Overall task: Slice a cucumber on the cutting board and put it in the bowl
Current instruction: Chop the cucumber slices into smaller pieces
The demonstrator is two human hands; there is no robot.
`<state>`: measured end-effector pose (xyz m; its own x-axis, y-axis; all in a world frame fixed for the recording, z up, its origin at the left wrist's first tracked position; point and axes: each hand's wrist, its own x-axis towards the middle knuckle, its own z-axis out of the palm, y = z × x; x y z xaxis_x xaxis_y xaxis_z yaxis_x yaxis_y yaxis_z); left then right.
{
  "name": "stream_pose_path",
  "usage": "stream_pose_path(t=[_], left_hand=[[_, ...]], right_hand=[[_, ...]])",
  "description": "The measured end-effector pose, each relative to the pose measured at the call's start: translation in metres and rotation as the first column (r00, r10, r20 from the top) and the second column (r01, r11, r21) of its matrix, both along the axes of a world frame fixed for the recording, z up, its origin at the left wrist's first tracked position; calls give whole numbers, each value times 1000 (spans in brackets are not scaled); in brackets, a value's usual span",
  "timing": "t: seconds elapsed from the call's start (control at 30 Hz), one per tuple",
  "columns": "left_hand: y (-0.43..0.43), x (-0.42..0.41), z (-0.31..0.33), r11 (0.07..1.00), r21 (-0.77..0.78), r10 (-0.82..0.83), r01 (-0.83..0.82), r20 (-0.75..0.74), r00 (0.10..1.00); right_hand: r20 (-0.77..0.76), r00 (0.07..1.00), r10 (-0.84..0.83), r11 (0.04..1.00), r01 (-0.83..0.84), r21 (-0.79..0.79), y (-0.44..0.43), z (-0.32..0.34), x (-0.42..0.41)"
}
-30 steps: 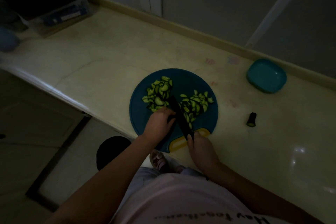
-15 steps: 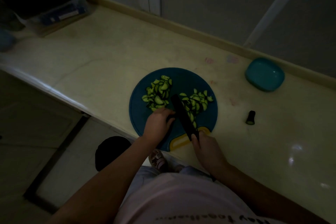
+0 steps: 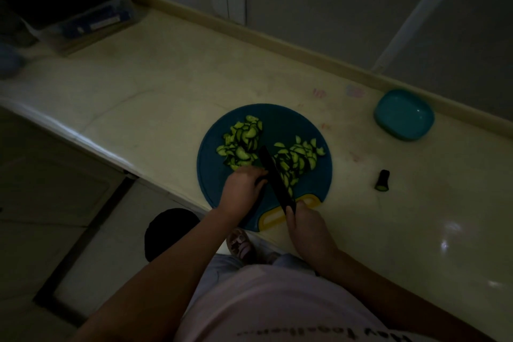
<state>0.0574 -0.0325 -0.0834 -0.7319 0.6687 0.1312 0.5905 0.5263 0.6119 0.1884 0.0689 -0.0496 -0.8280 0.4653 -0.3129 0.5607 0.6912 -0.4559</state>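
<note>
Pale table [image 3: 166, 86] bears the blue cutting board [image 3: 291, 122]; the teal bowl [image 3: 404, 115] sits well apart to its right, nearer the right hand [image 3: 305, 222], which grips the knife [image 3: 274, 178] angled between two heaps of cucumber slices [image 3: 298, 155]. The left hand [image 3: 241, 189] curls beside the blade; whether it holds anything I cannot tell.

Your left hand [image 3: 241, 189] hid whatever lay under its fingers on the board [image 3: 283, 122]; your right hand [image 3: 306, 226] covered the handle of the knife [image 3: 275, 178]. The box [image 3: 91, 21] at the far corner of the bench [image 3: 166, 78] looked blurred.
</note>
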Motion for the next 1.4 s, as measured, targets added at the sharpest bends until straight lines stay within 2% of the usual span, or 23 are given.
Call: stream_pose_path(t=[0.27, 0.53, 1.1, 1.4], left_hand=[[-3, -1, -3, 1000, 6, -26, 26, 7, 1000], [3, 2, -5, 999, 19, 45, -45, 22, 999], [4, 1, -5, 999, 10, 30, -30, -5, 1000], [5, 0, -2, 999, 11, 32, -32, -9, 999]], right_hand=[[3, 999, -42, 999, 42, 18, 2, -4, -5], [-34, 999, -23, 999, 22, -35, 10, 2, 2], [6, 999, 37, 999, -37, -2, 8, 7, 6], [5, 1000, 14, 1000, -14, -8, 5, 2, -1]])
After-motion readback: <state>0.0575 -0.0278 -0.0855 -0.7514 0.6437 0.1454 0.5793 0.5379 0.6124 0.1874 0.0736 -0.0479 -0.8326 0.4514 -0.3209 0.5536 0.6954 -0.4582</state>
